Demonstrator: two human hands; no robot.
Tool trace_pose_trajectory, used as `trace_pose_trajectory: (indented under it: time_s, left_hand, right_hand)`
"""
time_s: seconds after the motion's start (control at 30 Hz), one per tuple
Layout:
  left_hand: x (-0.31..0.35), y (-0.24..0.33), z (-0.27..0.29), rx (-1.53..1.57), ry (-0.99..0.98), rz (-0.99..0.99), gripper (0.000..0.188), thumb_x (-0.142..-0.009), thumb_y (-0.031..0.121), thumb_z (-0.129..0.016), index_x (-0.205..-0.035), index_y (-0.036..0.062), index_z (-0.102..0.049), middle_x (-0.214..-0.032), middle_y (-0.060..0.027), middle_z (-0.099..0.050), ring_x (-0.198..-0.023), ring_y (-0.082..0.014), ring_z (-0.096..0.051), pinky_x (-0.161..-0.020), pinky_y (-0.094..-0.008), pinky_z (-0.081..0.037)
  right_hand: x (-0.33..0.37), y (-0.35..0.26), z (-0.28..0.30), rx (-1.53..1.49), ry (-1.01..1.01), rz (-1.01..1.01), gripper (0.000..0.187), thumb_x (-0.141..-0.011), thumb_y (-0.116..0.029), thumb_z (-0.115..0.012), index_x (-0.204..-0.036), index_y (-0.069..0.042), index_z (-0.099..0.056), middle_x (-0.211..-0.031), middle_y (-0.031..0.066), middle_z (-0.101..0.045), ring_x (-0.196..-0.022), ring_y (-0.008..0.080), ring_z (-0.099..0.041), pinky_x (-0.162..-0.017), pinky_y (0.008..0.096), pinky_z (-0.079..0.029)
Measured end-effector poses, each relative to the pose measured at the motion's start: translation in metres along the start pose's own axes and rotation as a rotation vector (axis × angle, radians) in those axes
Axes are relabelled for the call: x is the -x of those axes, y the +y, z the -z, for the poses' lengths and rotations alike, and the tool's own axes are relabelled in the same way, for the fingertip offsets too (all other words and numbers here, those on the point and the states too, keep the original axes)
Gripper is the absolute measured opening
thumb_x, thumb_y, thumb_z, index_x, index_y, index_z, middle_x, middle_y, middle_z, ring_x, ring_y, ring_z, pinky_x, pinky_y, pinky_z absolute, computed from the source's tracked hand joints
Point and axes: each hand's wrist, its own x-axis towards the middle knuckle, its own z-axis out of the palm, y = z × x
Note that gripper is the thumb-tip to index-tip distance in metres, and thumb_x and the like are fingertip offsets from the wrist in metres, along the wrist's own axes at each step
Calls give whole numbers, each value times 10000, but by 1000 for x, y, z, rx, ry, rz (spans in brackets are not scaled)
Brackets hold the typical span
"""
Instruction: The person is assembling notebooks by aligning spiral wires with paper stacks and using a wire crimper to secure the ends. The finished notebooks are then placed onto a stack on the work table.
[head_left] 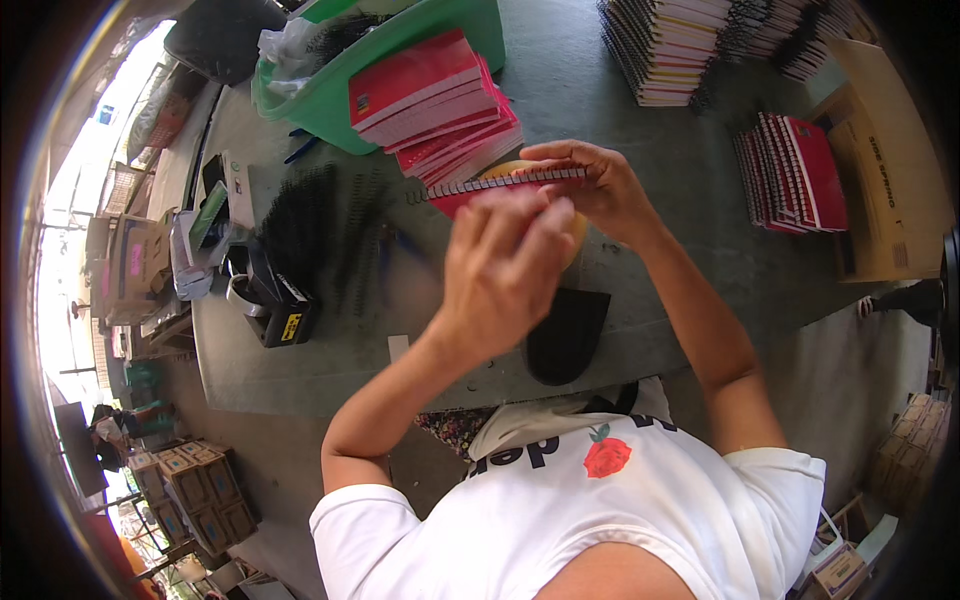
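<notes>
A red-covered notebook (455, 200) is held up over the grey-green table, a black spiral coil (470, 186) running along its upper edge and sticking out past its left end. My right hand (605, 190) grips the notebook at its right end. In front of the cover is my left hand (505, 260), its fingers curled in near the coil's right part. Motion blurs those fingers, and what they pinch is hidden. A yellow rounded thing (577, 243) shows partly behind the notebook. Just beyond lies a stack of red booklets (425, 90).
Loose black coils (300, 215) and a tape dispenser (275, 300) lie at left. A green bin (350, 75) stands behind. Bound red notebooks (815, 180) sit by a cardboard box (885, 190) at right, with tall notebook stacks (665, 50) farther back. A black pad (567, 340) lies near the front edge.
</notes>
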Motion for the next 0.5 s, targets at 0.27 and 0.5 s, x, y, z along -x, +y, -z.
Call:
trace_pose_trajectory:
  time_s: [0.27,0.5]
  left_hand:
    - [-34,-49,-3,111,-367,62,246,-765,9,-612,-1009,40,-600,-930,-149,-601,-871,-315,-588,-788,-388,-443]
    - [-40,-44,-13,243,-352,51,257,-758,-30,-603,-1010,16,-579,-874,-143,-589,-851,-341,-576,-759,-395,-463]
  right_hand:
    - [15,7,8,-7,152,-52,186,-818,-9,-663,-991,41,-618,-924,52,-663,-807,69,-610,-737,205,-497]
    - [17,8,11,162,192,-114,118,-807,13,-671,-913,27,-622,-880,61,-674,-810,75,-626,-731,203,-528]
